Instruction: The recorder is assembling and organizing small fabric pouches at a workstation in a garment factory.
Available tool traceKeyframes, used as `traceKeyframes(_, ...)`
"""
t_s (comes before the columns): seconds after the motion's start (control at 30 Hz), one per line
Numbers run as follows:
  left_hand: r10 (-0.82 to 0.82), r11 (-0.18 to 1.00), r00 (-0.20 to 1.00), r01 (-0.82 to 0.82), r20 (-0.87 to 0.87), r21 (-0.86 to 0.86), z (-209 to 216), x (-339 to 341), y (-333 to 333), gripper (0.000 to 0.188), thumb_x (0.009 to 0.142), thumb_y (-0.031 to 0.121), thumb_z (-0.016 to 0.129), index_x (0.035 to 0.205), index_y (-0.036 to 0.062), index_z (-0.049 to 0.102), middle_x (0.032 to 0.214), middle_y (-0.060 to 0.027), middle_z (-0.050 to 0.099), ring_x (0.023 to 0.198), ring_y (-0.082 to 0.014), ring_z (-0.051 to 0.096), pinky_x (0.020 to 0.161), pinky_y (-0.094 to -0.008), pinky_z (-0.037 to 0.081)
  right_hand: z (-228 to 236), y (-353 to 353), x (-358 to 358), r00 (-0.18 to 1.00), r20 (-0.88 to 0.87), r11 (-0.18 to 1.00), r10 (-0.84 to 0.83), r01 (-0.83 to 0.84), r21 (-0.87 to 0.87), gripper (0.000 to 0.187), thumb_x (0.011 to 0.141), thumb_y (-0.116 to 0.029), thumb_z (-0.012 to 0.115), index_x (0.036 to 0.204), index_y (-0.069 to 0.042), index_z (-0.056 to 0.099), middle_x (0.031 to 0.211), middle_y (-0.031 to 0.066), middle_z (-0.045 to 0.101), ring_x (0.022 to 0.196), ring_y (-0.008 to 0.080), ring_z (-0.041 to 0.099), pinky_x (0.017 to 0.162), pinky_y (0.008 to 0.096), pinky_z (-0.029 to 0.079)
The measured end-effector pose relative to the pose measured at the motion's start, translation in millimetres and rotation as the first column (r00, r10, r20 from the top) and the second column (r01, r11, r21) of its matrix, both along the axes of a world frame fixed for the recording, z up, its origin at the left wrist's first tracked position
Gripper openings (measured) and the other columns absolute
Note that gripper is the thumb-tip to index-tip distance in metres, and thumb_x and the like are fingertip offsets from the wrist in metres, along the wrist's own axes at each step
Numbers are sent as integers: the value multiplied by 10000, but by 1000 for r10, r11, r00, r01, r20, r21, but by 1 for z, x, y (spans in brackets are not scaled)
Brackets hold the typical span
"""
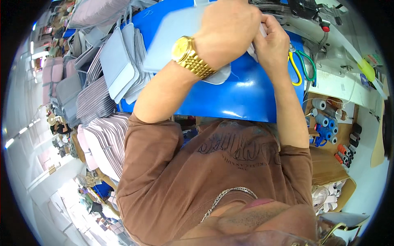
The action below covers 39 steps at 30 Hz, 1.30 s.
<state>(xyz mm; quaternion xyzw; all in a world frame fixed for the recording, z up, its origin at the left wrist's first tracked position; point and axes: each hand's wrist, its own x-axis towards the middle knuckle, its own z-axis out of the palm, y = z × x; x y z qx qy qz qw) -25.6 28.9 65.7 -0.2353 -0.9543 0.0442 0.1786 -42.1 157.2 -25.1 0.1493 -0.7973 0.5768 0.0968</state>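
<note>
We have both bare hands together near the upper edge, over a blue surface (246, 96). Our left hand (230, 26), with a gold watch (181, 49) at the wrist, is bent over with its back toward us; its fingers are hidden, so we cannot tell what its grip holds. Our right hand (274, 43) sits just beside it, the grip narrow, thumb and fingers curled in on a pale strip (263, 31). The light grey fabric piece (170, 35) is on the surface, partly under our left hand and forearm, its near edge blurred. To the left we see a fanned stack of grey pouches (119, 61), and below it striped pieces (96, 98). Scissors (296, 69) with yellow and green handles lie right of our right hand, near a machine (303, 9); lower right, thread spools (326, 123) stand together in a compartment.
</note>
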Motion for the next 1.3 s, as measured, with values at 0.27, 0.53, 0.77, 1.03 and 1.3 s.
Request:
traceKeyframes(0.27,152,958,939,-216,307,188,17,2,15,133,840,133,575,836,54,682,829,-181,665,738,-360,671,641,-440,531,-6,8,-1,999,11,999,53,-53,0,230,924,-127,620,1109,7,641,941,102,715,836,143,652,753,294,512)
traceKeyframes(0.53,-171,914,985,158,3,375,-89,101,-26,549,776,223,748,1299,119,616,1379,-108,561,1131,-300,572,921,-452,445,-9,24,2,846,213,807,489,-346,-479,279,976,-97,552,1221,16,624,998,63,716,851,74,640,726,240,511)
traceKeyframes(0.77,-276,870,959,278,-65,407,-67,112,-24,553,679,-22,628,1196,156,713,1211,-27,654,885,-217,525,790,-301,455,-1,28,4,832,195,785,519,-374,-494,286,994,-117,557,1235,29,612,1013,73,720,872,77,653,753,226,521)
traceKeyframes(1.03,-316,925,949,307,4,225,-28,74,-47,524,754,-12,618,1222,209,700,1162,4,639,881,-226,530,793,-317,481,-11,24,-8,817,260,792,516,-339,-508,314,1023,-128,529,1282,43,575,1101,76,693,957,79,641,822,215,509)
traceKeyframes(1.3,-331,939,942,334,-49,86,-24,31,-62,635,734,-52,611,1283,264,655,1119,0,636,866,-220,545,786,-305,507,-13,18,-14,844,188,775,503,-343,-531,327,1025,-118,517,1309,40,552,1099,81,690,957,91,645,826,215,508)
